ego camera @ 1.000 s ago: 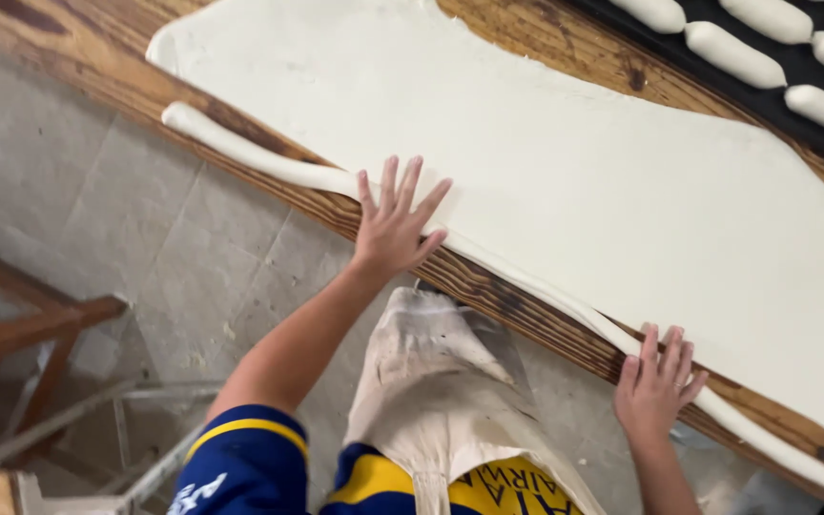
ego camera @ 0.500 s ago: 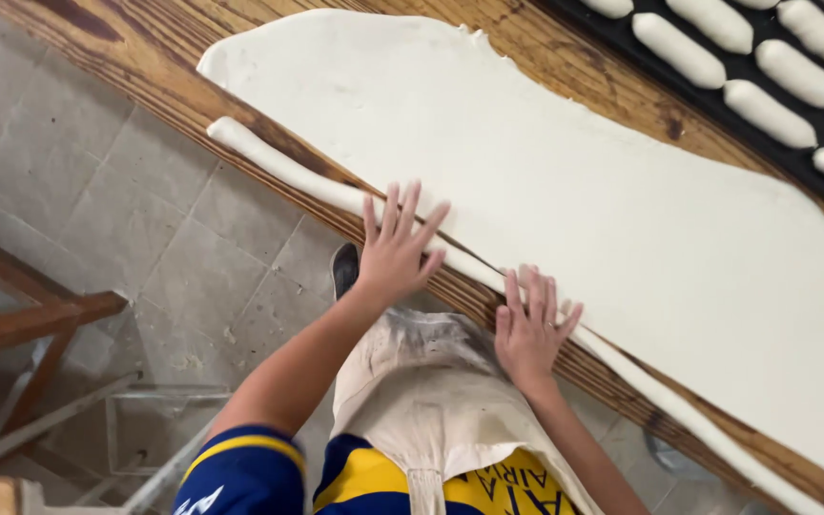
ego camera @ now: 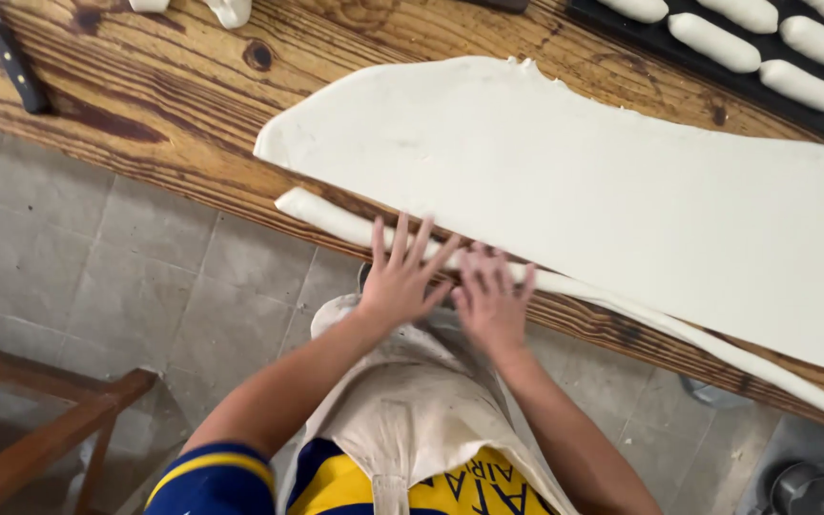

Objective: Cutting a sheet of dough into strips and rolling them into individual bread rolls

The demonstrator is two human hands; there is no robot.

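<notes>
Pressing both spread palms, left hand point(ego camera: 401, 278) beside right hand point(ego camera: 490, 298), on the dough rope point(ego camera: 336, 221), I am keeping it even, sheet point(ego camera: 574, 181) just beyond.

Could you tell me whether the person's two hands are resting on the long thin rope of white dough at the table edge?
Touching. The head view shows the left hand and right hand laid flat, fingers spread, across the long thin rope of white dough.
</notes>
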